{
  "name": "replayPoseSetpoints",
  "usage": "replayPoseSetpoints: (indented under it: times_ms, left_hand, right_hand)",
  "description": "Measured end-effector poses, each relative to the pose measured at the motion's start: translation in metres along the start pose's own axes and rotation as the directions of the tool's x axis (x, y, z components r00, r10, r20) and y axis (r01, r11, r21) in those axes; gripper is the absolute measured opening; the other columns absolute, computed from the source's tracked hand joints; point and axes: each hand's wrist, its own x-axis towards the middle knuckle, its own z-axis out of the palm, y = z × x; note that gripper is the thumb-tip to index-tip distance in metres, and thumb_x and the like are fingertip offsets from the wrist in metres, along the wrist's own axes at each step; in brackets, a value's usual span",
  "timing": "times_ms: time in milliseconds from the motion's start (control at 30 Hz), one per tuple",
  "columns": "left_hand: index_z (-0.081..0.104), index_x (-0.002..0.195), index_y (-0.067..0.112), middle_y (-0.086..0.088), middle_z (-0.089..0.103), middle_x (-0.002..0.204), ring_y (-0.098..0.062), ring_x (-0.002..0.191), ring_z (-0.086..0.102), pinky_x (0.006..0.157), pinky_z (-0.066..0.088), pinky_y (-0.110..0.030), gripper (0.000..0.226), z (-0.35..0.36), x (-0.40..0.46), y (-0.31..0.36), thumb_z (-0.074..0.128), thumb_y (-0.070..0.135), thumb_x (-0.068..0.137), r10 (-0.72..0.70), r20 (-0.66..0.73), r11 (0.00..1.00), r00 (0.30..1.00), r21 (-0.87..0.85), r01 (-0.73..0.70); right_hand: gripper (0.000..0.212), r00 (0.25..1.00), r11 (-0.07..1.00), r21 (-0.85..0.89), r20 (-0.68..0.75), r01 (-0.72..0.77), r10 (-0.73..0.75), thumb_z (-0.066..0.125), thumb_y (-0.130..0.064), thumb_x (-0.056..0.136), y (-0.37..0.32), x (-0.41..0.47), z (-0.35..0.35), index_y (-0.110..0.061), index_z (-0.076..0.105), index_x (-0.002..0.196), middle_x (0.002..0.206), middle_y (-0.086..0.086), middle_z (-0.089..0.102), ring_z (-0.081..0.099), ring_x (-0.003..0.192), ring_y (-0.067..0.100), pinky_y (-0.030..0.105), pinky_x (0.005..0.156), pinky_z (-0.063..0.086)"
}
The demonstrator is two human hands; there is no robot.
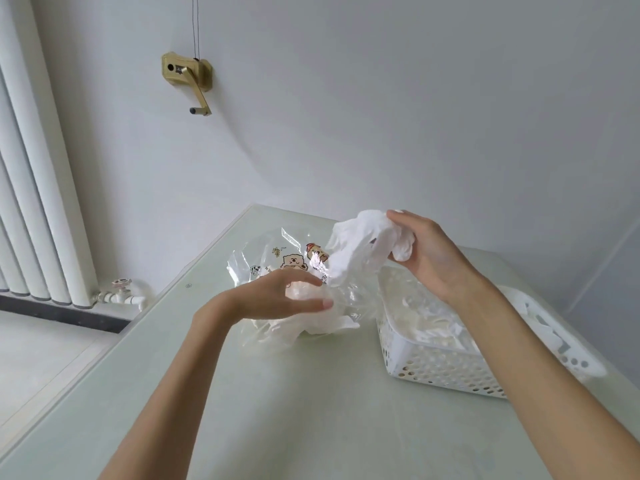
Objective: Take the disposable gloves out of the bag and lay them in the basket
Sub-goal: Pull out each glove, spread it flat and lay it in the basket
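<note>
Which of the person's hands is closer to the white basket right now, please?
Right. The right hand holds a bunch of gloves above the basket's far end; the left hand grips the bag beside it.

Your right hand (429,252) covers the upper end of the bunched gloves (360,244), so you cannot count them. Behind the bag (277,261), your left hand (280,294) hides the bag's middle, and the cartoon print there is too small to read. To the right of the bag, your right forearm crosses the basket (433,365), hiding much of its inside; the pale contents there blur together. Both elbows are cut off by the bottom edge.
</note>
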Motion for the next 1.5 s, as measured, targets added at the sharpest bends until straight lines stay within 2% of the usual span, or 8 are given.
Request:
replayPoseSetpoints:
  times_ms: [167, 267, 367, 667, 800, 967, 1133, 1500]
  left_hand:
    - [0.033, 0.146, 0.029, 0.014, 0.040, 0.142, -0.003, 0.135, 0.032, 0.101, 0.017, -0.020, 0.057, 0.012, 0.000, 0.031, 0.010, 0.052, 0.099, -0.011, -0.107, 0.941, 0.994, -0.338, -0.026]
    - [0.057, 0.093, 0.017, 0.005, 0.050, 0.086, -0.003, 0.083, 0.048, 0.081, 0.034, -0.025, 0.042, 0.027, 0.002, 0.047, 0.035, 0.053, 0.097, 0.039, -0.223, 0.905, 0.974, -0.405, -0.129]
    - [0.059, 0.083, -0.002, 0.001, 0.057, 0.081, -0.009, 0.077, 0.053, 0.082, 0.044, -0.028, 0.043, 0.028, 0.014, 0.060, 0.056, 0.039, 0.094, 0.041, -0.346, 0.806, 0.937, -0.543, -0.236]
    - [0.072, 0.097, 0.007, -0.005, 0.072, 0.087, -0.009, 0.077, 0.069, 0.067, 0.056, -0.015, 0.038, 0.038, 0.043, 0.131, 0.053, 0.040, 0.095, -0.021, -0.250, 0.837, 0.968, -0.535, -0.119]
    - [0.066, 0.104, -0.006, -0.013, 0.071, 0.089, -0.013, 0.073, 0.070, 0.057, 0.055, -0.016, 0.055, 0.045, 0.060, 0.162, 0.054, 0.046, 0.093, -0.046, -0.243, 0.830, 0.969, -0.549, -0.098]
    - [0.072, 0.091, 0.009, -0.003, 0.075, 0.087, -0.008, 0.081, 0.071, 0.066, 0.056, -0.017, 0.038, 0.067, 0.069, 0.184, 0.058, 0.044, 0.092, -0.093, -0.259, 0.766, 0.961, -0.635, -0.097]
    - [0.071, 0.093, 0.010, 0.000, 0.076, 0.082, -0.007, 0.080, 0.073, 0.086, 0.055, -0.028, 0.029, 0.074, 0.067, 0.190, 0.056, 0.035, 0.094, -0.095, -0.221, 0.751, 0.971, -0.656, -0.076]
    - [0.067, 0.108, 0.016, -0.002, 0.073, 0.104, -0.011, 0.080, 0.071, 0.070, 0.053, -0.028, 0.072, 0.062, 0.057, 0.178, 0.024, 0.070, 0.088, -0.021, -0.309, 0.898, 0.951, -0.424, -0.119]
  right_hand:
    - [0.009, 0.995, 0.962, 0.272, 0.096, -0.017, -0.009, 0.051, -0.019, 0.087, 0.005, -0.025, -0.011, -0.011, 0.051, 0.092, 0.082, 0.003, 0.053, 0.053, 0.076, 0.014, 0.024, 0.069, 0.044]
    - [0.013, 0.993, 0.957, 0.290, 0.104, 0.019, -0.051, 0.050, -0.021, 0.088, 0.007, -0.042, -0.022, -0.014, 0.055, 0.078, 0.074, -0.002, 0.055, 0.055, 0.070, 0.010, 0.020, 0.065, 0.044]
    - [0.013, 0.996, 0.964, 0.259, 0.049, 0.053, -0.068, 0.055, -0.024, 0.086, 0.010, -0.055, -0.047, -0.014, 0.055, 0.078, 0.075, -0.002, 0.055, 0.055, 0.073, 0.011, 0.022, 0.072, 0.042]
    - [0.007, 0.889, 0.846, -0.532, -0.377, 0.022, -0.261, 0.066, -0.022, 0.087, 0.010, -0.072, -0.102, -0.021, 0.062, 0.093, 0.091, -0.012, 0.064, 0.063, 0.092, 0.013, 0.031, 0.084, 0.048]
    - [0.019, 0.871, 0.744, -0.642, -0.246, 0.182, -0.426, 0.075, -0.037, 0.076, -0.007, -0.086, -0.096, -0.029, 0.060, 0.086, 0.093, -0.016, 0.063, 0.055, 0.091, 0.003, 0.007, 0.075, 0.038]
    - [0.052, 0.926, 0.634, -0.755, -0.098, 0.171, -0.366, 0.077, -0.057, 0.064, -0.012, -0.101, -0.084, -0.039, 0.052, 0.105, 0.107, -0.024, 0.052, 0.050, 0.096, -0.005, 0.016, 0.078, 0.042]
    - [0.044, 0.811, 0.399, -0.908, -0.136, 0.128, -0.569, 0.076, -0.027, 0.079, -0.017, -0.102, -0.090, -0.034, 0.051, 0.115, 0.107, -0.020, 0.053, 0.051, 0.088, 0.002, 0.019, 0.064, 0.041]
    - [0.011, 0.910, 0.846, -0.426, -0.112, 0.320, -0.400, 0.067, -0.015, 0.087, -0.027, -0.105, -0.129, -0.023, 0.075, 0.089, 0.077, -0.014, 0.072, 0.062, 0.069, 0.004, 0.011, 0.065, 0.046]
